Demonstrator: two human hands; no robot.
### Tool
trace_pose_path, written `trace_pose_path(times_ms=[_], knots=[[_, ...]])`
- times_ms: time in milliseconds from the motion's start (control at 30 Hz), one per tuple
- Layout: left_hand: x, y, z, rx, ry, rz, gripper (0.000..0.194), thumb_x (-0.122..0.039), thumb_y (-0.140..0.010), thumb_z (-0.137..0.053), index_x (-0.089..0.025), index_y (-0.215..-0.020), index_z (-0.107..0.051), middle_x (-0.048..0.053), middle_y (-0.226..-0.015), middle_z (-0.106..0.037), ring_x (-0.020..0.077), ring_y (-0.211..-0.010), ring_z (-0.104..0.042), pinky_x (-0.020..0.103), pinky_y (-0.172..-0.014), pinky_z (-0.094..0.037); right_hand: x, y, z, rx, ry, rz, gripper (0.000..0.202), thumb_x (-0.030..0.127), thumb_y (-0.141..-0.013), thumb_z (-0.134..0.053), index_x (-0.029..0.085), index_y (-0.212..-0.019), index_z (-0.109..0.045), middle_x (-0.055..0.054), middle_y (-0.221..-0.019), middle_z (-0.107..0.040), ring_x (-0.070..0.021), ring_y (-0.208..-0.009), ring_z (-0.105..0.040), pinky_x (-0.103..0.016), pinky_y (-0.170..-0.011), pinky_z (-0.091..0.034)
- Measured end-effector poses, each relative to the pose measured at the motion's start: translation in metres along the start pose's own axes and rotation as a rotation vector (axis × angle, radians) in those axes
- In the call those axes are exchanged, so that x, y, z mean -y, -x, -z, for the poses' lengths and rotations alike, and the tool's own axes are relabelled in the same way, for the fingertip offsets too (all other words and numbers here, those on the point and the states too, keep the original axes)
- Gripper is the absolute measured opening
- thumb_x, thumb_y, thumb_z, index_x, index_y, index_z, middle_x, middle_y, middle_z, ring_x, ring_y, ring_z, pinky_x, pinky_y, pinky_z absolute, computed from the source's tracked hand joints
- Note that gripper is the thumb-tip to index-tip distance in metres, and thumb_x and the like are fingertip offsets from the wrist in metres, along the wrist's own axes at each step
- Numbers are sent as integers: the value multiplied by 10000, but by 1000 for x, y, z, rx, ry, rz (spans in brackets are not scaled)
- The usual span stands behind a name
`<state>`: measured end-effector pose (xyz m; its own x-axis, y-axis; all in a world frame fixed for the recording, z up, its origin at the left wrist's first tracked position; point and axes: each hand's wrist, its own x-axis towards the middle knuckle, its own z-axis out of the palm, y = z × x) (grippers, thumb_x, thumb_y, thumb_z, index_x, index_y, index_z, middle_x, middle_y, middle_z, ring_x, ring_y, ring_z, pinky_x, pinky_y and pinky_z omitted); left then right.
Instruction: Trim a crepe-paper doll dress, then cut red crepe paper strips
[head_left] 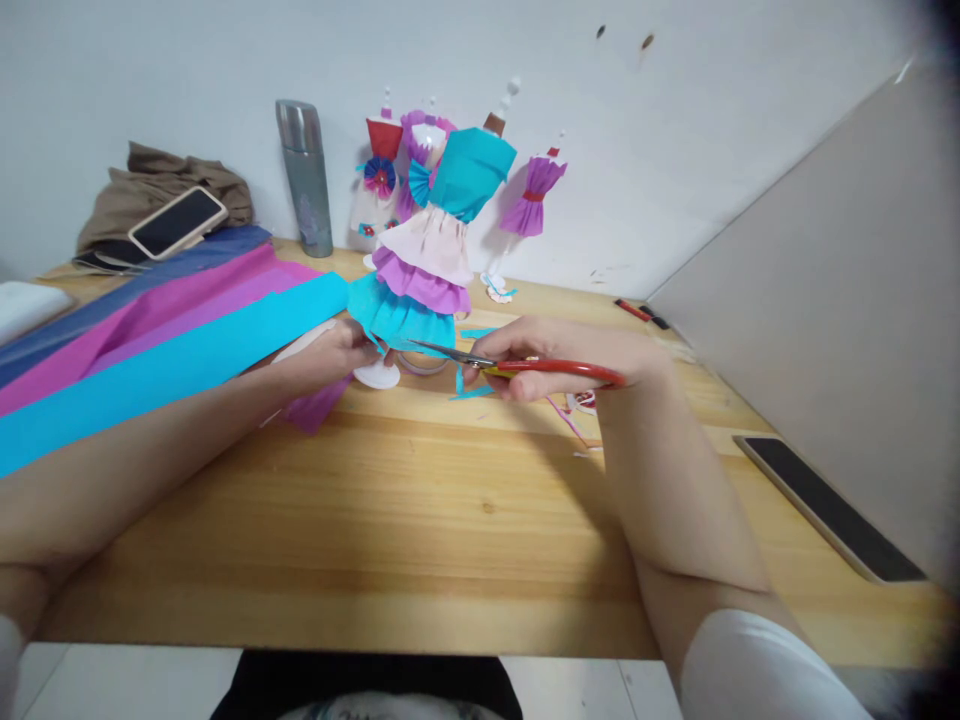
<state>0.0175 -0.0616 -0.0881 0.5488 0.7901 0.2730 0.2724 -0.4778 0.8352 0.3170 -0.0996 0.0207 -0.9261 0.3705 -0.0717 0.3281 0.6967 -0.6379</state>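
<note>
Trimming scissors (525, 366) at the frilled hem of a paper-dressed figure, two bare hands work low over the wooden tabletop (450, 520). The figure (431, 245) stands left of the scissors, tilted in this view, its turquoise, pale pink and purple tiers above a white disc base (376, 375). The right hand (570, 345) has its grip clamped on the red handles, blades pointing left toward the lowest turquoise tier (401, 312). The left hand (349, 347) is beside that hem and base; its fingertips are partly hidden, so what its grip closes on, if anything, cannot be told. Principal hazards, as judged: the tips could snip the left fingers, since hand and blades meet at the same edge; a slip could tear or notch the thin frill; a push against the narrow base could topple the figure. Turquoise offcuts (474, 392) beside the blades could obscure the cutting line.
</note>
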Motion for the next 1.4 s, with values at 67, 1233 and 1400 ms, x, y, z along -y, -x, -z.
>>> trace_pose_path(times_ms=[67,1233,1400], knots=[[0,0,0,-2,10,8,294,-445,-861,-690,-156,-814,-713,62,-853,-736,202,-814,-664,353,-822,-553,0,0,0,-2,-17,3,750,833,-966,-486,118,-1084,-679,16,-756,-518,-114,-700,-441,-244,-637,-350],[-9,2,-1,15,65,117,391,-547,-816,-683,-158,-777,-657,75,-833,-728,212,-796,-671,328,-765,-537,6,5,3,-19,-30,-193,743,861,-866,-618,121,-877,-684,70,-632,-375,-76,-595,-314,-262,-565,-223],[-10,2,-1,24,67,132,374,-530,-809,-702,-158,-792,-672,74,-835,-726,222,-822,-678,346,-799,-551,8,5,4,8,-14,-166,751,859,-901,-563,121,-959,-690,57,-661,-403,-93,-609,-352,-265,-573,-252]])
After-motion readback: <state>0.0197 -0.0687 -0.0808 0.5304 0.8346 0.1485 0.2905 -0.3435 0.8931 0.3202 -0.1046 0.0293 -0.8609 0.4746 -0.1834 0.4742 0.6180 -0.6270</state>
